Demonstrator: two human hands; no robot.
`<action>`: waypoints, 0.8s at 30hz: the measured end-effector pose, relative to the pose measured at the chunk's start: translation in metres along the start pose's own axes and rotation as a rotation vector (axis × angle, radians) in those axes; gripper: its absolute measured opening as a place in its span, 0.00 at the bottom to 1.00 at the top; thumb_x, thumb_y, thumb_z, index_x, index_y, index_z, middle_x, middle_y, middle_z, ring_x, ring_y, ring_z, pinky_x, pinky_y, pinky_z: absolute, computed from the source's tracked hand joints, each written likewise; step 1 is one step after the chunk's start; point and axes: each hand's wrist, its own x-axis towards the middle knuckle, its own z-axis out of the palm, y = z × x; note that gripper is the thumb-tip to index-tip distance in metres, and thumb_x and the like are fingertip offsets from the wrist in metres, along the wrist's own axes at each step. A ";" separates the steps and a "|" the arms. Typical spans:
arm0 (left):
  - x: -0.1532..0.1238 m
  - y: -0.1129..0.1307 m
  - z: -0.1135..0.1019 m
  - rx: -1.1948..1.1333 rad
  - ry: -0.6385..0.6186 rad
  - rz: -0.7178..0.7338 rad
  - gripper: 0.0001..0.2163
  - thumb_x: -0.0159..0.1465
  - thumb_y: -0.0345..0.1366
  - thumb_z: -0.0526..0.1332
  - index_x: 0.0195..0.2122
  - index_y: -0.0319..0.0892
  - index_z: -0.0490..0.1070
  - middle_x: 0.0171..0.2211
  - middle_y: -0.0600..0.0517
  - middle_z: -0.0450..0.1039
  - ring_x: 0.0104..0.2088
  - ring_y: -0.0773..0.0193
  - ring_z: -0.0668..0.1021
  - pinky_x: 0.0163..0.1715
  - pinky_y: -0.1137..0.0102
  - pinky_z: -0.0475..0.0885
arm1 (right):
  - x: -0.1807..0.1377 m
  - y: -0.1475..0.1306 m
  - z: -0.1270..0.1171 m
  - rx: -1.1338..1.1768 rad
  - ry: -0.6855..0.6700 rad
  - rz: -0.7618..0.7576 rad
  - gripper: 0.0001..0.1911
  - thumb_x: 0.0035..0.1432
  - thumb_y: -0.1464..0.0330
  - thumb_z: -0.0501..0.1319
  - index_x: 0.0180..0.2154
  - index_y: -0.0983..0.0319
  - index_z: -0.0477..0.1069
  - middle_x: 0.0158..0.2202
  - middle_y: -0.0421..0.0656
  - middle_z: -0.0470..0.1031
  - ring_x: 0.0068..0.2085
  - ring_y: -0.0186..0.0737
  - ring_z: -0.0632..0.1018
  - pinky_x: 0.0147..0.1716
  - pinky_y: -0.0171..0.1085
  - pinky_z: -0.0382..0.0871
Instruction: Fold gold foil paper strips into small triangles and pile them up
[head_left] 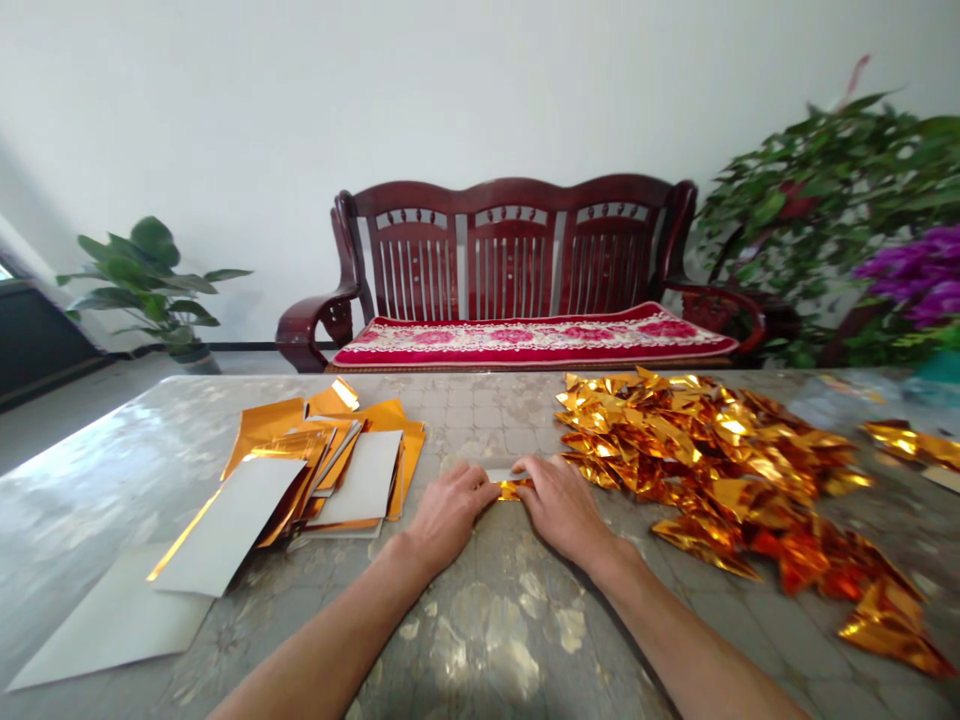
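Observation:
A sheet of gold foil paper (511,491) with a pale back lies on the table between my hands. Its near edge is folded over, so a gold strip shows in front of the whitish part. My left hand (451,508) grips the left end, thumb on the gold strip and fingers curled behind. At the right end, my right hand (561,505) pinches the same sheet, its thumb and forefinger meeting the fold. Both palms rest low over the tabletop. My fingers hide the sheet's two ends.
Left of my hands is a loose stack of gold and white paper sheets (360,480). Folded gold foil pieces (690,440) are heaped to the right on the patterned table (480,620). Beyond stand a wooden bench (514,265), a potted plant (154,280) and leafy greenery (817,200).

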 end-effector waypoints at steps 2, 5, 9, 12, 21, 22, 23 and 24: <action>-0.004 0.004 -0.003 0.068 -0.025 0.006 0.12 0.70 0.33 0.53 0.52 0.49 0.70 0.39 0.51 0.72 0.42 0.59 0.72 0.42 0.67 0.70 | 0.000 0.000 0.001 -0.005 -0.006 0.010 0.09 0.63 0.68 0.57 0.46 0.57 0.70 0.42 0.42 0.78 0.45 0.44 0.71 0.43 0.39 0.56; -0.009 0.012 -0.006 0.143 -0.057 0.008 0.14 0.70 0.34 0.53 0.56 0.49 0.67 0.41 0.50 0.71 0.42 0.57 0.71 0.42 0.65 0.71 | -0.001 -0.002 0.002 -0.027 -0.006 0.028 0.10 0.63 0.69 0.57 0.46 0.57 0.70 0.43 0.42 0.78 0.45 0.45 0.71 0.44 0.40 0.55; -0.013 0.020 -0.006 0.179 -0.089 -0.022 0.19 0.68 0.33 0.55 0.60 0.50 0.62 0.45 0.49 0.71 0.44 0.56 0.71 0.42 0.63 0.72 | -0.003 -0.009 0.001 -0.055 0.012 0.078 0.10 0.63 0.66 0.57 0.46 0.58 0.70 0.44 0.43 0.77 0.46 0.47 0.70 0.45 0.42 0.55; -0.014 0.023 -0.007 0.181 -0.095 -0.039 0.21 0.67 0.31 0.56 0.62 0.49 0.60 0.47 0.48 0.71 0.46 0.55 0.72 0.44 0.62 0.72 | -0.004 -0.015 0.001 -0.080 0.036 0.138 0.13 0.63 0.60 0.58 0.46 0.59 0.70 0.45 0.46 0.76 0.47 0.49 0.69 0.45 0.43 0.56; -0.017 0.036 -0.011 0.129 -0.106 -0.111 0.16 0.68 0.29 0.55 0.56 0.45 0.66 0.52 0.47 0.71 0.51 0.55 0.74 0.51 0.60 0.72 | -0.004 -0.009 0.000 -0.113 0.034 0.223 0.13 0.62 0.63 0.59 0.48 0.59 0.69 0.46 0.48 0.72 0.47 0.50 0.68 0.46 0.44 0.57; -0.018 0.037 -0.011 0.137 -0.109 -0.125 0.16 0.68 0.28 0.54 0.56 0.44 0.67 0.52 0.46 0.71 0.52 0.54 0.74 0.51 0.60 0.72 | -0.004 -0.007 0.001 -0.114 0.038 0.220 0.12 0.62 0.64 0.58 0.47 0.59 0.69 0.46 0.48 0.72 0.47 0.50 0.68 0.46 0.44 0.57; -0.019 0.038 -0.010 0.147 -0.112 -0.137 0.16 0.68 0.27 0.54 0.55 0.43 0.67 0.53 0.45 0.71 0.52 0.54 0.74 0.51 0.60 0.72 | -0.005 -0.004 0.001 -0.115 0.043 0.214 0.12 0.63 0.64 0.58 0.47 0.59 0.69 0.45 0.48 0.71 0.47 0.50 0.68 0.45 0.44 0.57; -0.020 0.039 -0.009 0.156 -0.114 -0.147 0.16 0.67 0.26 0.53 0.55 0.42 0.67 0.54 0.45 0.71 0.53 0.54 0.74 0.51 0.60 0.73 | -0.006 -0.002 0.002 -0.116 0.047 0.206 0.11 0.63 0.64 0.58 0.47 0.59 0.69 0.45 0.47 0.71 0.47 0.50 0.68 0.45 0.44 0.57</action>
